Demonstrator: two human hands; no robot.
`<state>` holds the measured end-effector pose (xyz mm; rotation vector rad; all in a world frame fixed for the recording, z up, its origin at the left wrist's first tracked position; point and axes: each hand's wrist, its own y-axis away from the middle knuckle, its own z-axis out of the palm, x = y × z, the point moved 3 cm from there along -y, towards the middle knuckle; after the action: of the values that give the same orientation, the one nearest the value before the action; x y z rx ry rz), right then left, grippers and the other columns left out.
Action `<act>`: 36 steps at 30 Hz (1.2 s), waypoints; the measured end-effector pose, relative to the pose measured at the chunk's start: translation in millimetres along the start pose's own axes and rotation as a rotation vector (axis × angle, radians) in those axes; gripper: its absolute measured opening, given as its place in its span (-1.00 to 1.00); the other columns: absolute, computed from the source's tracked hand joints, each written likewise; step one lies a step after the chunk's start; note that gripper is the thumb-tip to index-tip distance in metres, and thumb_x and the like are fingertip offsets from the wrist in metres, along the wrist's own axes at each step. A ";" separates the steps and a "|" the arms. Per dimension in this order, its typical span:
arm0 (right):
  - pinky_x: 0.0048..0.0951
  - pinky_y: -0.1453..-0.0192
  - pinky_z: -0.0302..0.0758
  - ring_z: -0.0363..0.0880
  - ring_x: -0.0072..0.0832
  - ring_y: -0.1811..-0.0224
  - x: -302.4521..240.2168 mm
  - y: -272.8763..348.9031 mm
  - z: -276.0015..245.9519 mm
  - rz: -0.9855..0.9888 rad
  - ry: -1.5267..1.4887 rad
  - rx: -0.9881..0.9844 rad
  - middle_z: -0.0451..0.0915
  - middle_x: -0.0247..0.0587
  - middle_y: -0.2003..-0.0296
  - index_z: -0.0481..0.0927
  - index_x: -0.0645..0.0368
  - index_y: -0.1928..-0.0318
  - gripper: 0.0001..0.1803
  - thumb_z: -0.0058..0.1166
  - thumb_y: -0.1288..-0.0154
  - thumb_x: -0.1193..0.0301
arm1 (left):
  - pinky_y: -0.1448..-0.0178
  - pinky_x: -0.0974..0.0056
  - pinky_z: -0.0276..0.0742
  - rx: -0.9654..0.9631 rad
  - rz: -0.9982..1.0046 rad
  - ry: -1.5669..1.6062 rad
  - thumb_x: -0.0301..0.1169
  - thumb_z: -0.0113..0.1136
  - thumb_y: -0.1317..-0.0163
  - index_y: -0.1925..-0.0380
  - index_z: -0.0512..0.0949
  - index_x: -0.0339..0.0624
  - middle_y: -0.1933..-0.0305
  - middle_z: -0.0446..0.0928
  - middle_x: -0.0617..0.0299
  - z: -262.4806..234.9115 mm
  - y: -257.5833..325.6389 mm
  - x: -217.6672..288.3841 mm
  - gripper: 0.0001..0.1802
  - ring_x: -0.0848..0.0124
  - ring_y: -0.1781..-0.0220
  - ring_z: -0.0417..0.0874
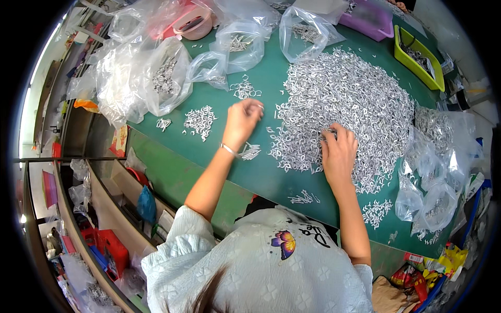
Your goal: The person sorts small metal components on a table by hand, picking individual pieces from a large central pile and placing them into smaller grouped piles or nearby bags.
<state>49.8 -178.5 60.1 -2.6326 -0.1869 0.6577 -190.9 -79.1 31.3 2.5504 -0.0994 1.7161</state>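
Observation:
A broad heap of small silver metal pieces [344,94], many hook- or ring-shaped, covers the right half of the green table [219,161]. My right hand [340,148] rests at the heap's near side, its bent fingers slightly apart among the pieces. To the left of the heap my left hand [243,122] is raised over the table with its fingers curled together; whatever they hold is too small to make out. Just beyond it lies a little pile of rings [245,88]. Beneath its wrist are several short metal pins [251,152]. Another small pile [200,122] sits farther left.
Clear plastic bags of metal parts [166,75] line the far left edge; more bags [430,172] lie at right. A pink bowl [194,23], a purple bin [368,23] and a yellow-green tray [419,57] stand at the back. Shelves [120,229] run along the left.

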 end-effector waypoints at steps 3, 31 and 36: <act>-0.26 0.05 0.26 0.38 -0.27 0.09 8.1 0.7 6.3 -0.003 0.065 0.017 0.48 -0.26 0.12 0.56 0.19 0.28 -0.85 0.17 -0.08 0.54 | 0.35 0.44 0.50 0.103 0.042 -0.147 -0.57 0.11 -0.17 0.24 0.56 -0.40 0.48 0.59 0.24 -17.5 -26.9 -12.4 -0.83 0.57 0.46 0.56; -0.63 0.38 0.28 0.31 -0.68 0.45 2.9 33.1 8.1 0.581 -0.962 -0.105 0.40 -0.41 0.44 0.54 0.29 0.17 -0.87 0.04 -0.30 0.52 | 0.43 0.48 0.40 -0.177 0.187 0.125 -0.60 0.24 -0.06 0.39 0.49 -0.26 0.46 0.49 0.29 95.2 67.3 57.0 -0.87 0.62 0.54 0.43; -0.54 0.43 0.30 0.36 -0.61 0.51 -0.5 28.0 5.7 0.302 -0.555 -0.004 0.43 -0.28 0.47 0.51 0.30 0.31 -0.94 0.03 -0.29 0.55 | 0.40 0.47 0.43 -0.244 0.168 0.175 -0.61 0.25 -0.07 0.35 0.51 -0.28 0.41 0.51 0.25 98.8 73.2 56.9 -0.86 0.57 0.46 0.48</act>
<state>47.5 -201.8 43.7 -2.4375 0.0552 1.4821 -84.9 -161.9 48.3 2.2647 -0.4938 1.8454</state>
